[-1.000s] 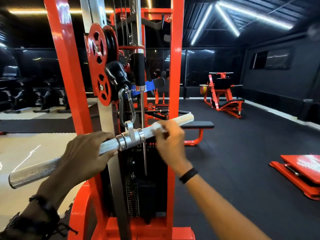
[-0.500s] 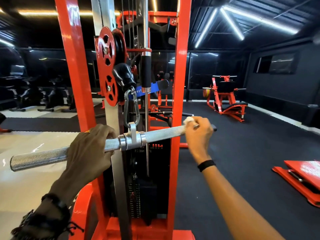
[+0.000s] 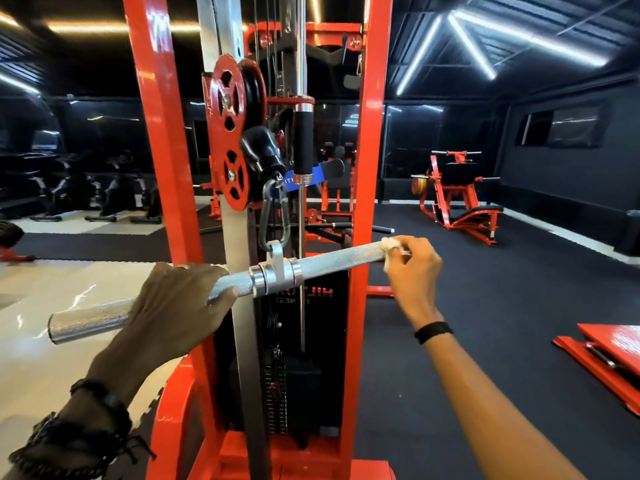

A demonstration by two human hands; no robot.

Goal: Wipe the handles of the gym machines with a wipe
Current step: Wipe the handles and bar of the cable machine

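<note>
Right hand (image 3: 414,268) grip pinching wipe (image 3: 390,244), still at bar (image 3: 332,259) end, left hand (image 3: 173,303) still gripping bar

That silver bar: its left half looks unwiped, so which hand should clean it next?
Probably the right hand: it alone pinches the wipe, at the bar's right end. The left hand grips the left half and holds no wipe, so it would have to shift aside.

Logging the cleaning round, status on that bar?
Left hand grips bar left of centre. Right hand holds wipe at bar's right end. Nothing in the way.
</note>
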